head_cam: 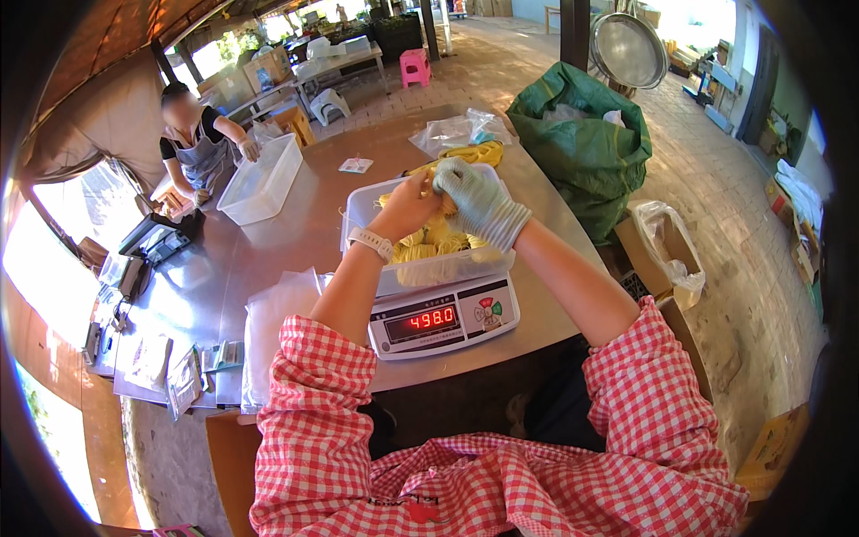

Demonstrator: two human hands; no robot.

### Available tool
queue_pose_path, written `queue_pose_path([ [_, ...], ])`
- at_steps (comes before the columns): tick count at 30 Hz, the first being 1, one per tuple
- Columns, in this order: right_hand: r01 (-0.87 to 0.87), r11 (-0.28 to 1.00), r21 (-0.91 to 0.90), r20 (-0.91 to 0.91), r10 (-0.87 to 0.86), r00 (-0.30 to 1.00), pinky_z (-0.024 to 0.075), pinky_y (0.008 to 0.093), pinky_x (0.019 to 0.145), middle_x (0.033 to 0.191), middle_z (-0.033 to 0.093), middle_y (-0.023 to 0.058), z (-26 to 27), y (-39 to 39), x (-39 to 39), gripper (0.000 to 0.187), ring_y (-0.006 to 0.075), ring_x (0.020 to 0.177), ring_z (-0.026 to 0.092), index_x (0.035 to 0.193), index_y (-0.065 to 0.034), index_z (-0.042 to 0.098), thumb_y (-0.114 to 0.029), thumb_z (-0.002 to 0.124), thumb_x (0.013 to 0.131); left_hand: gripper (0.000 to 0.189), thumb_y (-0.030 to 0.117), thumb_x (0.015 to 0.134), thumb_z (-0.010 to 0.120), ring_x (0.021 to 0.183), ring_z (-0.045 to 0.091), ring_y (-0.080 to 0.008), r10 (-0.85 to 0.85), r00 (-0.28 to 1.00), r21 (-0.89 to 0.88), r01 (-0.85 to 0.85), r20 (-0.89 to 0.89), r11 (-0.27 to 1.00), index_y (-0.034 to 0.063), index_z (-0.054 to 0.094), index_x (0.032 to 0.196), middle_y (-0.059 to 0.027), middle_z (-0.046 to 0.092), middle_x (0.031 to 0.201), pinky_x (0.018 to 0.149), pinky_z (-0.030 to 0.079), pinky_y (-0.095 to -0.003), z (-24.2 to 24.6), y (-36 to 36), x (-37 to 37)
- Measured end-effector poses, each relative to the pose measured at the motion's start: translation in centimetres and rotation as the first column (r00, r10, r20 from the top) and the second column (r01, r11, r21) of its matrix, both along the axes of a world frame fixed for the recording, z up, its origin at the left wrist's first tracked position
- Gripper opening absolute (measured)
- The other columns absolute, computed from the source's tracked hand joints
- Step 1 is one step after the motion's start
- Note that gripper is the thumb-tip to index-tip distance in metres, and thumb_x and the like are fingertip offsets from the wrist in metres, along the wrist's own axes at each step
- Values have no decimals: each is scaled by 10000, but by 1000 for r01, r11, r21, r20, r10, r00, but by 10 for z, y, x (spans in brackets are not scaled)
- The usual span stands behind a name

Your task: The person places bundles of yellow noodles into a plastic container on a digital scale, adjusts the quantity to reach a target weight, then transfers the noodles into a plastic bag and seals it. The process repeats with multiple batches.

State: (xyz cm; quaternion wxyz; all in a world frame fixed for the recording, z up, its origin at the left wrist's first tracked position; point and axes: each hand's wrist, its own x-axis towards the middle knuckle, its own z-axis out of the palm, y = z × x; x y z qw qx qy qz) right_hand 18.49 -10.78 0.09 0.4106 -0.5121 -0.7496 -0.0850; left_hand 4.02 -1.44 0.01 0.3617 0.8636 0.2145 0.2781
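Note:
My bare left hand (pixel 411 207), with a white band on the wrist, and my right hand (pixel 475 201) in a pale knitted glove meet above a translucent plastic tub (pixel 362 198). Both close on a small bunch of yellow noodle-like strands (pixel 445 209); my fingers partly hide it. More coiled bundles of yellow strands (pixel 419 253) lie in the tub below. The tub rests on a white electronic scale (pixel 488 312) with lit red digits. Against the tub's far side is a yellow cloth or bag (pixel 480 154).
Clear plastic bags (pixel 463 129) lie beyond the tub, and a stack of plastic sheets or bags (pixel 276 329) left of the scale. A green woven sack (pixel 584 154) stands off the table's right edge. Across the metal table (pixel 295 228), a gloved person (pixel 201 141) touches another translucent tub (pixel 265 178).

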Motion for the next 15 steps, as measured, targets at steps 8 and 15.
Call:
queue_pose_path([
  [8,24,998,58,110,-30,993,499,318,651,869,585,66,-5,7,6,436,282,747,606,908,-155,523,-64,755,550,378,3,827,502,922,583,-165,-189,978,-222,204,85,954,-13,535,1202,-121,625,1044,790,476,-290,-5,0,-2],
  [15,49,997,-58,19,-48,999,501,350,694,895,584,58,-5,9,12,411,281,826,607,895,-155,536,-82,754,554,326,45,866,498,955,558,-128,-84,992,-251,57,-99,966,-13,558,1181,-56,611,1051,825,469,-272,3,-9,-10],
])
